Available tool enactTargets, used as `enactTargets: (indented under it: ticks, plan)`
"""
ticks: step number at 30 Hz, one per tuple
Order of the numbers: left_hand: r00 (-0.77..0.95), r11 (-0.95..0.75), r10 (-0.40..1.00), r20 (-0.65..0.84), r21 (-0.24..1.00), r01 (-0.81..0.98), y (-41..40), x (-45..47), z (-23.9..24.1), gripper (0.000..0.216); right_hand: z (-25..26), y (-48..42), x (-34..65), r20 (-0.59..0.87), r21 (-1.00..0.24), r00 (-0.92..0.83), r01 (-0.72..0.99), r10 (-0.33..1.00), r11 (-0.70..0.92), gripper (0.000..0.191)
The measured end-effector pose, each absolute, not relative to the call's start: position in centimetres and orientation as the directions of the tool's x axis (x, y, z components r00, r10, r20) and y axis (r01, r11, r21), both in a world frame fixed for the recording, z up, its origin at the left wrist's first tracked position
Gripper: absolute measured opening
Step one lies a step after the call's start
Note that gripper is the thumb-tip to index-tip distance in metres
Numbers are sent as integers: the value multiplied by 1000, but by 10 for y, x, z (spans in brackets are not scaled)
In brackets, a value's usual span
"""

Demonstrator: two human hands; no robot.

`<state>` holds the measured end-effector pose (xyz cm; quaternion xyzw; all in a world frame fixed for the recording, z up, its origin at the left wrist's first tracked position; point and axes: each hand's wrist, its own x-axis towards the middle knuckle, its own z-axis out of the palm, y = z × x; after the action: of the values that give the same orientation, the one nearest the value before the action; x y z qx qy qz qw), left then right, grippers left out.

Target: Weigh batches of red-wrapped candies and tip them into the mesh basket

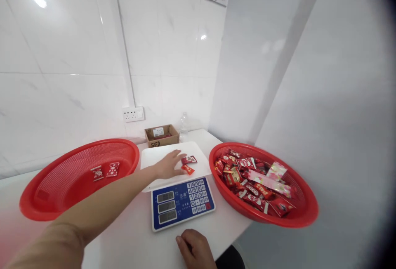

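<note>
My left hand (169,166) reaches over the white pan (154,157) of a digital scale (182,203). Its fingers and thumb are apart, right beside two small wrapped candies: a dark red packet (189,160) and a brighter red-orange packet (188,169). The fingertips are at the packets' left edges; whether they touch cannot be made out. Resting near the table's front edge, below the scale's blue keypad, my right hand (195,249) is curled closed, with nothing visible in it.
At left stands a red plastic basket (43,178) with two candy packets (105,171) inside. A second red basket (297,215) at right holds many mixed wrapped candies. Behind the scale are a cardboard box (162,141) and a clear plastic bottle (184,123), near the tiled wall.
</note>
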<state>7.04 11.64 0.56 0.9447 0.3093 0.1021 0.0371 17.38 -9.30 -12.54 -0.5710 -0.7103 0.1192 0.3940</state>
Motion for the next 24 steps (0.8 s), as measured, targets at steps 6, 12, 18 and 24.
enactTargets:
  ticks: [6,12,18,24]
  plan:
    - [844,-856,517,141,103,507,121,121,-2,40,-131,-91,175,435,-614,-40,717,900,329,40]
    - [733,-758,649,202,99,644,124,96,5,27,-135,-92,175,423,-609,-48,724,905,323,38]
    - [530,-601,779,335,162,782,105,11,38,27,-128,-94,174,418,-620,-51,714,907,326,38]
    - [367,-464,848,383,199,863,81,-77,41,30,-114,-98,171,335,-683,-12,686,942,252,37]
